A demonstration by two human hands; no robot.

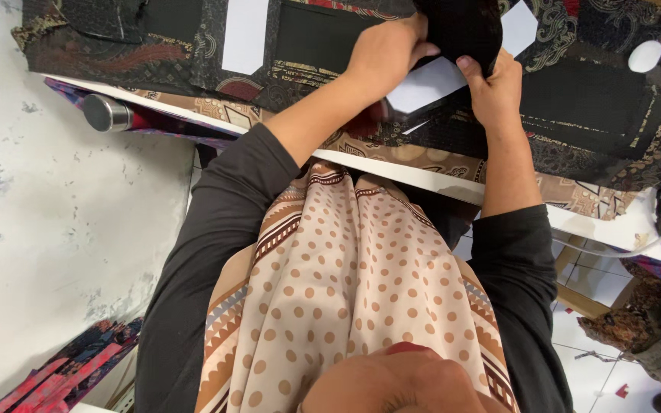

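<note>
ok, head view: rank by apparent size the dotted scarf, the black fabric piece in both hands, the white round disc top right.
1. dotted scarf, largest, though nearest the camera, so inflated
2. black fabric piece, top cut off by the frame
3. white round disc, smallest

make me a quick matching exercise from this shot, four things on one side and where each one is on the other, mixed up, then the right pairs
Things:
1. black fabric piece
2. metal cylinder
3. white round piece
4. dotted beige scarf

Places:
A. far right of the table, on the dark patterned cloth
B. hanging down the person's front, below the table edge
C. gripped by the left hand and right hand
D. left end of the table

Pairs: 1-C, 2-D, 3-A, 4-B
</note>
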